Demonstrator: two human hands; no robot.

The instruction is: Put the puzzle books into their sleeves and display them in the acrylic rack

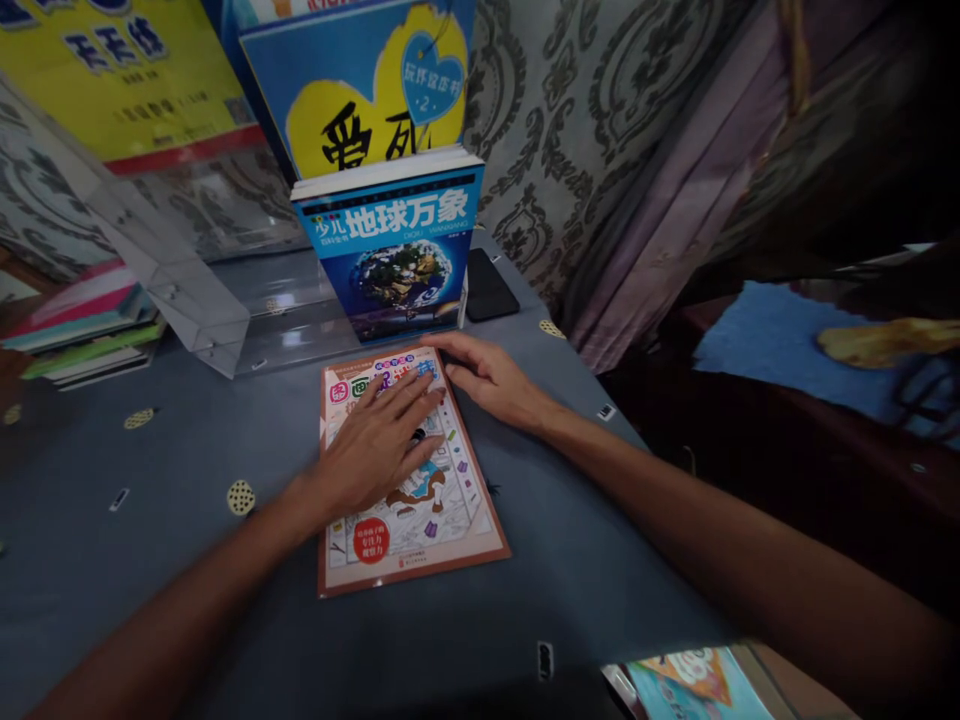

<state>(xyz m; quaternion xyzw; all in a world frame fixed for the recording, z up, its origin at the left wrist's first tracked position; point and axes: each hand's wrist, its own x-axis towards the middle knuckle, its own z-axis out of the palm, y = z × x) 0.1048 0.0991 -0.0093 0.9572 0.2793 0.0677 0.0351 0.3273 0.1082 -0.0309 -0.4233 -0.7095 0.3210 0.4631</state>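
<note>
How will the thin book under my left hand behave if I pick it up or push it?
The book looks thin, so it's probably light and may flex if lifted by one corner. Lying flat on the table, it seems unlikely to tip or roll; a push would more likely slide it.

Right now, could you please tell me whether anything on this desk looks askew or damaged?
I see no damage. Only the stack of books at the left looks slightly askew, its edges unevenly staggered; the booklet under the left hand lies flat.

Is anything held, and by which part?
The left hand lies flat on the booklet, gripping nothing; whether the right hand grips its corner cannot be told.
</note>
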